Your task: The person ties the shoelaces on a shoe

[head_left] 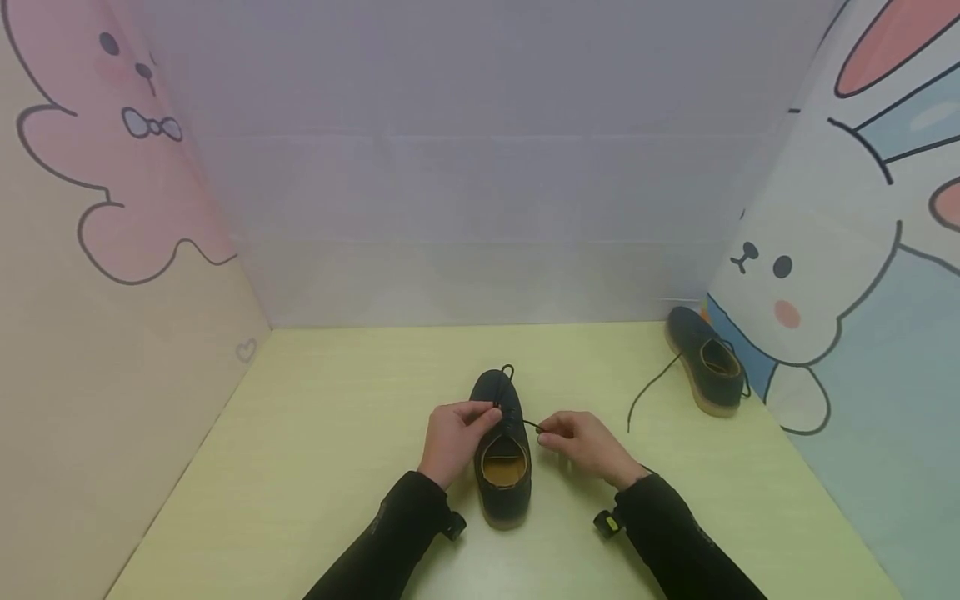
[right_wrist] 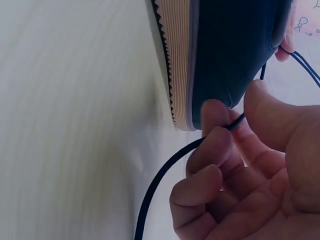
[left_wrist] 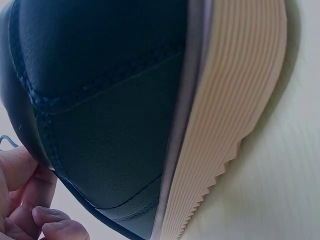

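A dark lace-up shoe (head_left: 506, 504) with a tan sole and insole rests on the table, toe pointing away from me. Over its lacing, my left hand (head_left: 459, 437) pinches a lace loop (head_left: 508, 367) that sticks up beyond the fingertips. To the right of the shoe, my right hand (head_left: 588, 446) pinches another stretch of lace (right_wrist: 170, 162), drawn out sideways from the shoe; its free part curves down past the fingers in the right wrist view. The ribbed sole (left_wrist: 235, 65) and dark upper fill much of the left wrist view, hiding most of the lacing.
A second dark shoe (head_left: 723, 387) lies at the back right corner, against the printed side wall (head_left: 862, 292), one lace (head_left: 651, 385) trailing onto the table (head_left: 337, 433). A pale wall (head_left: 480, 208) closes off the back.
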Demonstrator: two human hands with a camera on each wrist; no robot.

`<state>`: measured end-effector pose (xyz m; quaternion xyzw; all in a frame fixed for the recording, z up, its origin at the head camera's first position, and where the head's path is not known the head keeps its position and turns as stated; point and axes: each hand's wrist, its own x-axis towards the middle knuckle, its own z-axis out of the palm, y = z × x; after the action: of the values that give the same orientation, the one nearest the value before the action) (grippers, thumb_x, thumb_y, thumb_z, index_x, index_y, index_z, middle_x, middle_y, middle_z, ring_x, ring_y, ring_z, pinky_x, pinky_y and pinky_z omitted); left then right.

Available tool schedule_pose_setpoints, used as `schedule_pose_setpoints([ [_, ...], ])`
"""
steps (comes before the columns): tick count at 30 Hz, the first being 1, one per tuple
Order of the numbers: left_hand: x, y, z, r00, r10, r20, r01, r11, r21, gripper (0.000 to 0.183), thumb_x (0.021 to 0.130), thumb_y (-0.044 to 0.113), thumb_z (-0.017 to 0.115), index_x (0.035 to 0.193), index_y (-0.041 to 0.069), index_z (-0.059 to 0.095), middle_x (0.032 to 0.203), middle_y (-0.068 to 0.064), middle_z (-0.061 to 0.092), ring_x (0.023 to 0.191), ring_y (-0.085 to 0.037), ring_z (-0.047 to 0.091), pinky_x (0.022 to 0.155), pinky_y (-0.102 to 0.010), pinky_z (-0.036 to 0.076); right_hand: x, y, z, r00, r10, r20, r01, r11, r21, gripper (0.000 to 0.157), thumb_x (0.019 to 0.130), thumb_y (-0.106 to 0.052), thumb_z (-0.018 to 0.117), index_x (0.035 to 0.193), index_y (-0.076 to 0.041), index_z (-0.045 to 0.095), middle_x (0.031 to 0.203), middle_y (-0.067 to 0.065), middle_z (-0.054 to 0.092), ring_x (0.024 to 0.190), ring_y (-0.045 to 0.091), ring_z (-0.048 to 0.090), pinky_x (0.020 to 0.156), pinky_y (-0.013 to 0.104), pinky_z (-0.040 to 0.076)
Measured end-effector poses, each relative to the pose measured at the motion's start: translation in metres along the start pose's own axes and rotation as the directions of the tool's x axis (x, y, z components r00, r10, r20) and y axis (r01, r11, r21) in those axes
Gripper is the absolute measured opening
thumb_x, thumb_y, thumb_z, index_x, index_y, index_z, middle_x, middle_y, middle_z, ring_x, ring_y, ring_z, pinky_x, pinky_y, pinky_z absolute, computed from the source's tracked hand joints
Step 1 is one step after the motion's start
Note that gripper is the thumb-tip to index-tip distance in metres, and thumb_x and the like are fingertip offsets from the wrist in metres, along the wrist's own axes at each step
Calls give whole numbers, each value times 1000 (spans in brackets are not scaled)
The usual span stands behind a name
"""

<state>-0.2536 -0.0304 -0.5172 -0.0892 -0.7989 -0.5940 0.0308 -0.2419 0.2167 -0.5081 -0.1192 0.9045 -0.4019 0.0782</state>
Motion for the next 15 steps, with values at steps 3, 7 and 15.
schedule_pose_setpoints([
  [3, 0, -1, 0, 1000, 6, -4, -6, 1000, 7, 22, 97, 26, 81, 110, 10, 85, 104, -6, 84, 109, -26, 78, 96, -46, 61, -1, 0, -2, 999, 3, -45, -4, 1000, -20, 20, 102, -24, 74, 113, -8, 80, 104, 3, 79, 86, 12, 63, 77, 31, 52],
  [7, 0, -1, -1, 1000, 5, 0, -5, 1000, 15, 22, 97, 26, 81, 110, 10, 85, 104, -6, 84, 109, -26, 78, 96, -47, 61, -3, 0, -5, 997, 42, -70, -37, 997, 63, 23, 103, -25, 74, 115, -7, 80, 99, 2, 75, 81, 14, 60, 70, 30, 50],
  [15, 0, 1, -2, 1000, 9, 8, -9, 1000, 28, 21, 97, 25, 81, 110, 9, 85, 103, -6, 84, 108, -26, 78, 95, -47, 61, -3, -1, -8, 994, 58, -91, -43, 987, 156, 29, 102, -27, 74, 119, -3, 77, 107, 5, 77, 91, 17, 63, 78, 33, 53],
])
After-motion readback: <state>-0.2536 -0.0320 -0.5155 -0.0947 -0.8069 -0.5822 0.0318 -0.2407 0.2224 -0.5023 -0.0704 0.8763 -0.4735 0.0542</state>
